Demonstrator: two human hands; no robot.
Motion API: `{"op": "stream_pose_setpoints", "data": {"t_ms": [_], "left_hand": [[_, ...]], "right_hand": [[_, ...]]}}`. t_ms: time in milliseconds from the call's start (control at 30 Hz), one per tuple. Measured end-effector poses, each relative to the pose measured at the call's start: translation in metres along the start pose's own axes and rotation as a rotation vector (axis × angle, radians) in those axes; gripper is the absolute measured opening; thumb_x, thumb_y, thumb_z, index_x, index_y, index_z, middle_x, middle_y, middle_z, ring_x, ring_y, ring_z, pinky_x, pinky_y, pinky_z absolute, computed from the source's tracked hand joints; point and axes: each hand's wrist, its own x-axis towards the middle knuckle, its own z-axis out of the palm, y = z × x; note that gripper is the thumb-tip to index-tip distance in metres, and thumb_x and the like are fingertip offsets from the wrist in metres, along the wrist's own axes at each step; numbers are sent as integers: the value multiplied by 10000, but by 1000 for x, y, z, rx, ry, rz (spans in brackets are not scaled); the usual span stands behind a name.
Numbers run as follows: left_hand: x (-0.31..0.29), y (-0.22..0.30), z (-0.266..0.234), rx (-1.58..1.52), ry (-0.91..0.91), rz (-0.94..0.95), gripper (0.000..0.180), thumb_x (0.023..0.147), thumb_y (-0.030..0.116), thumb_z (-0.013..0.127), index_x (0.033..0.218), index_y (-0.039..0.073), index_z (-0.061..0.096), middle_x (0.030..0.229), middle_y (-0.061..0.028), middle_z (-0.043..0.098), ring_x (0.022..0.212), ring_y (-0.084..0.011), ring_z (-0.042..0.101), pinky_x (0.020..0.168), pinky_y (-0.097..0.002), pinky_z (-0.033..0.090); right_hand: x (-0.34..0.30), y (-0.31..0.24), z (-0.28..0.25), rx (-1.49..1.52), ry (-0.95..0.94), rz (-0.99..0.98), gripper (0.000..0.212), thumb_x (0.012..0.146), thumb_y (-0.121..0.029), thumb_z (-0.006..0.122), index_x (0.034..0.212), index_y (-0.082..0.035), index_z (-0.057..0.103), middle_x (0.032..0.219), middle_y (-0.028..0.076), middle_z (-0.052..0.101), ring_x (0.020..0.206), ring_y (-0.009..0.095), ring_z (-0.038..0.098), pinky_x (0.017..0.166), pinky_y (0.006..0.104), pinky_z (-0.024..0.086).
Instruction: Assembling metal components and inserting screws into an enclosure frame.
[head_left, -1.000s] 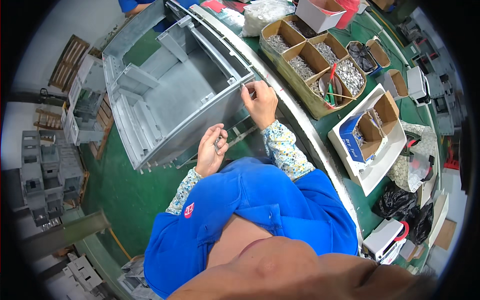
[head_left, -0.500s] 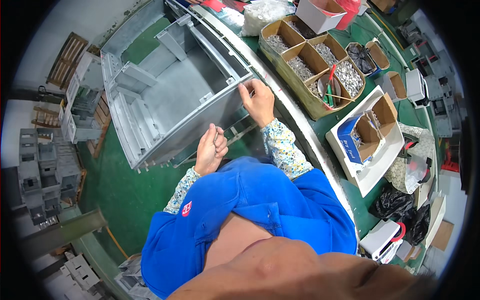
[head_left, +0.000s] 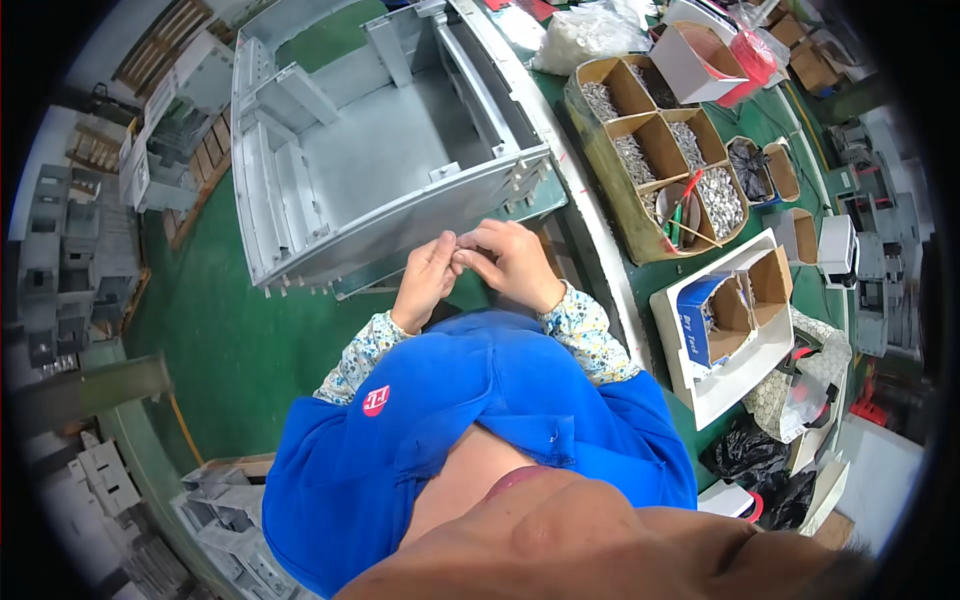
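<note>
In front of my chest my two hands meet at the fingertips. My left hand (head_left: 425, 285) is closed, thumb against fingers, and whatever small thing it grips is hidden. Curled toward it, my right hand (head_left: 515, 265) pinches at the same spot; I cannot make out what lies between the fingers. Just beyond them stands a large grey metal cabinet (head_left: 390, 235), open side up, its near panel facing me. Several small metal pins (head_left: 518, 183) stick out at that panel's right end, and more show under its left corner.
On the green bench at right, a divided cardboard box (head_left: 615, 185) holds small metal parts, with red- and green-handled tools. Nearer is a white tray (head_left: 665, 325) with a blue carton (head_left: 692, 315). Black bags (head_left: 745, 450) lie lower right. Grey metal housings (head_left: 85, 270) stand at left.
My right hand has left the cabinet's near right corner and come over to my left hand, whose fingertips it now meets. The pins at that corner now show. The whole view has shifted somewhat.
</note>
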Motion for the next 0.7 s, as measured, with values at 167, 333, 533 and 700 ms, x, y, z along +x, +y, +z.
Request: {"op": "stream_pose_setpoints", "data": {"t_ms": [167,333,533,700], "left_hand": [[-4,-1,-15,186,-72,15,357,938,367,391,815,52,505,581,44,398,436,-19,266,381,-175,215],[-9,4,-35,-277,-14,-89,219,940,221,404,960,25,500,699,-3,455,518,-34,343,401,-160,252],[-23,13,-79,-374,-26,-120,178,932,139,397,1046,19,463,685,-16,438,522,-46,342,397,-162,270],[-30,26,-99,-377,-16,-155,188,942,172,391,1030,25,467,680,-17,445,508,-42,336,391,-163,264]], "right_hand": [[-2,-5,7,-16,-43,0,71,728,-125,638,726,-71,591,658,49,557,591,234,549,537,325,394],[19,-1,44,79,348,173,57,725,-97,626,708,-82,574,632,30,539,510,195,523,531,306,385],[34,10,89,-29,595,211,94,745,-125,639,721,-82,559,615,9,530,498,168,508,533,306,373],[35,4,104,-189,730,226,89,736,-114,644,756,-89,560,628,-5,536,528,151,514,572,299,360]]}}
